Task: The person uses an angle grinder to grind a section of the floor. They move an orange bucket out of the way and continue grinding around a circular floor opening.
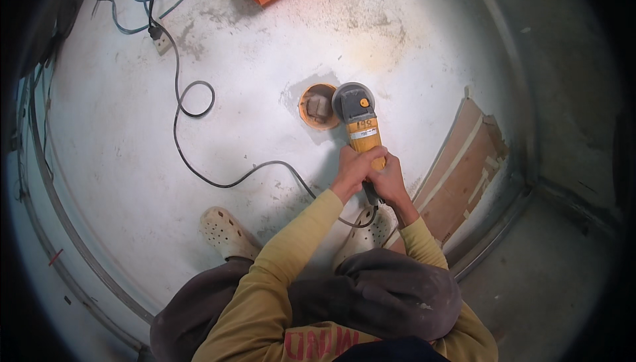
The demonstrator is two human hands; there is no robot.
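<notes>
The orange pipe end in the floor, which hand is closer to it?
Left. The left hand grips the yellow grinder a little nearer the orange pipe end. The right hand holds the grinder's back end, farther away. Neither touches the pipe.

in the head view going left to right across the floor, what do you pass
black power cord loop → orange pipe end set in the floor → yellow angle grinder, held by left hand and right hand → wooden boards lying at the right
</notes>
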